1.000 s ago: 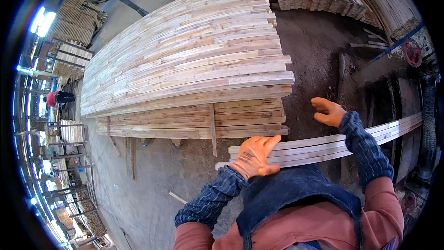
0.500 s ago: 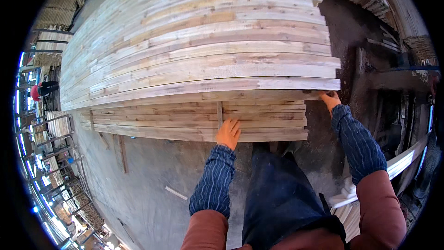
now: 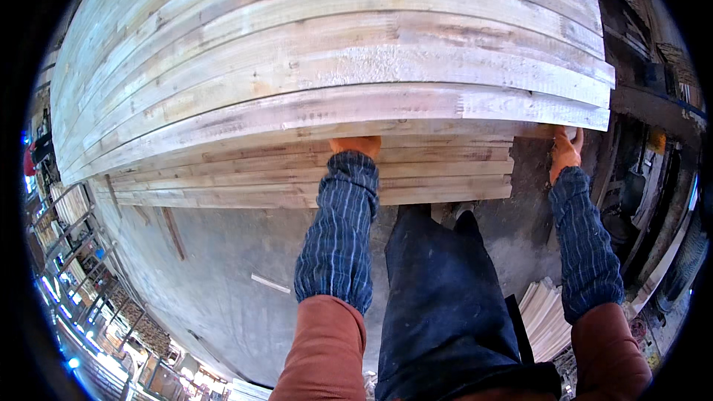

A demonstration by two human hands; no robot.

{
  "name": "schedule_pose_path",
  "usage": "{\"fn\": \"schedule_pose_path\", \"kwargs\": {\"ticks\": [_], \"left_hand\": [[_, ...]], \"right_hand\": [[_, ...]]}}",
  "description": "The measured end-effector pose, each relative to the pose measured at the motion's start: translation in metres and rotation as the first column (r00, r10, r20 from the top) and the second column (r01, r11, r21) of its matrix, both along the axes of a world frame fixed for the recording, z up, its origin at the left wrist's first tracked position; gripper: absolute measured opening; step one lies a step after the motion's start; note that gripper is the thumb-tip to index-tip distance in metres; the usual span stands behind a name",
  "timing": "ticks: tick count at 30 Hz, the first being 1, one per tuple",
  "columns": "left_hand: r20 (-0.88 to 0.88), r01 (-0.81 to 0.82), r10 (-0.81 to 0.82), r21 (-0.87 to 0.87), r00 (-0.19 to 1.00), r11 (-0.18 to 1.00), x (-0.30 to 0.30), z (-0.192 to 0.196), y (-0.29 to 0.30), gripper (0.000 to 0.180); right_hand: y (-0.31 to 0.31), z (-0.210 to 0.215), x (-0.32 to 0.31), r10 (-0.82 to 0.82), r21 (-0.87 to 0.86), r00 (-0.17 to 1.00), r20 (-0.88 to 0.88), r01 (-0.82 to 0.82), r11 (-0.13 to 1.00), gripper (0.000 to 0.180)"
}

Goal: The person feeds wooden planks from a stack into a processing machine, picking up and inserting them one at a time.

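A broad layer of pale wooden boards (image 3: 327, 63) lies side by side in front of me, its near edge overhanging a lower layer of boards (image 3: 445, 186). My right hand (image 3: 566, 154) grips the near upper board (image 3: 535, 110) close to its right end, fingers curled at the underside. Further left, my left hand (image 3: 355, 145) reaches beneath the overhang, against the same near edge. Its fingers are hidden under the wood, so their grip does not show. Both forearms, in dark striped sleeve covers, stretch forward.
Grey concrete floor (image 3: 215, 245) lies below, with a thin wood strip (image 3: 270, 283) on it. More slats (image 3: 546, 315) are piled beside my right leg. Racks of timber (image 3: 74, 208) stand at the left, and dark machinery or framework (image 3: 646, 171) at the right.
My left hand has moved forward from the lower boards to under the upper layer's edge. My right hand stays near the board's right end. The upper boards appear closer and larger.
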State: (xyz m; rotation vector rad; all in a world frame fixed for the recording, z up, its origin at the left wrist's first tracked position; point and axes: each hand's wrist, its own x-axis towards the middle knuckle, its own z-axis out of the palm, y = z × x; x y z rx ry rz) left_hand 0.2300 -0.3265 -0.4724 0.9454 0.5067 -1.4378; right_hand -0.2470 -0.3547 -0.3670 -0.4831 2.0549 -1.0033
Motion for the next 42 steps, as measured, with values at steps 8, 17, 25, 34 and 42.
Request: {"fn": "schedule_pose_path", "kwargs": {"ticks": [8,17,25,34,42], "left_hand": [[-0.226,-0.202,0.216,0.086,0.950,0.976,-0.018,0.014,0.010,0.069],[-0.120,-0.111,0.139,0.216,0.983,0.970,-0.024,0.096,0.092,0.079],[0.283,-0.161,0.090,0.240,0.955,0.957,0.060,0.151,0.084,0.071],[0.076,-0.060,0.055,0.061,0.996,0.996,0.076,0.162,0.122,0.074],[0.864,0.570,-0.382,0.504,-0.329,0.649,-0.013,0.247,0.226,0.042]], "right_hand": [[0.014,0.019,-0.039,-0.018,0.173,0.953,0.302,-0.036,0.984,0.072],[0.066,0.053,-0.051,0.899,0.395,0.434,-0.058,-0.817,0.420,0.096],[0.020,0.046,-0.014,0.091,0.561,0.982,0.164,-0.169,0.810,0.061],[0.082,0.050,-0.033,0.547,0.638,0.827,0.130,-0.492,0.592,0.042],[0.057,0.131,0.257,0.573,-0.145,-0.103,0.813,-0.989,0.028,0.101]]}}
